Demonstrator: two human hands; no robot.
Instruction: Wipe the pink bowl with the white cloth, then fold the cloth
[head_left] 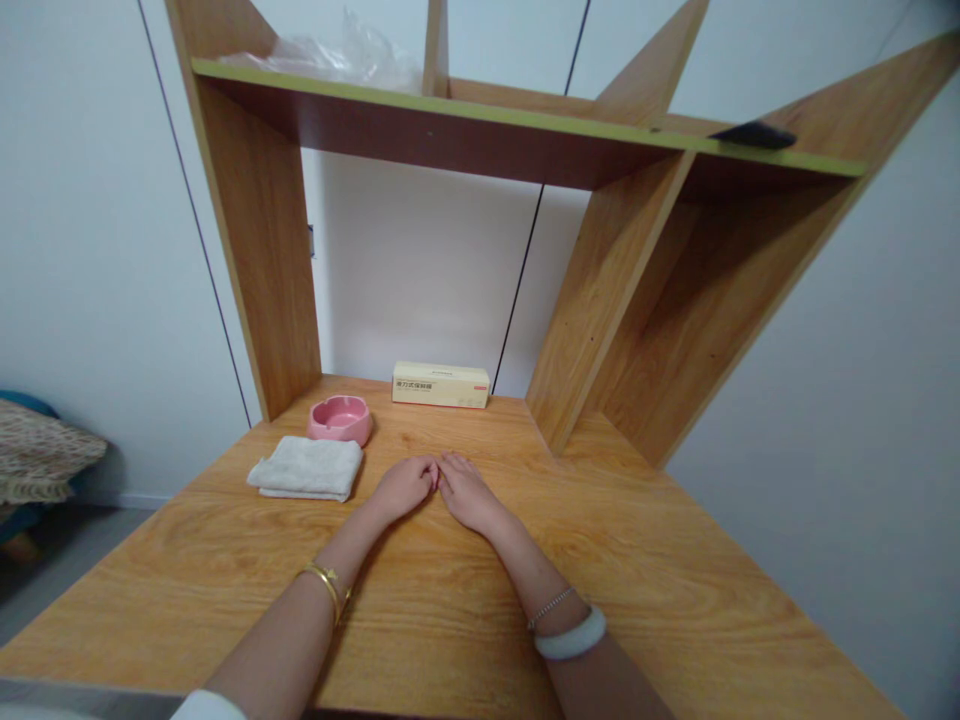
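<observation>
My left hand [409, 485] rests on the wooden desk top [450, 600] with its fingers curled in, and nothing shows in it. Beside it, touching at the fingertips, my right hand [466, 492] lies palm down with its fingers stretched out on the wood. A folded light grey cloth [309, 468] lies to the left of my left hand. Just behind the cloth stands a pink ashtray [340, 418] with notches in its rim. Straight ahead of my hands, at the back of the desk, is a long cream cling film box [440, 386] with printed characters.
A wooden shelf unit [270, 240] rises from the back of the desk, with an upright divider [607, 300] at right. Clear plastic bags [337, 60] and a dark object [754, 135] lie on its upper shelf. A patterned cloth [45, 450] covers a blue seat at far left.
</observation>
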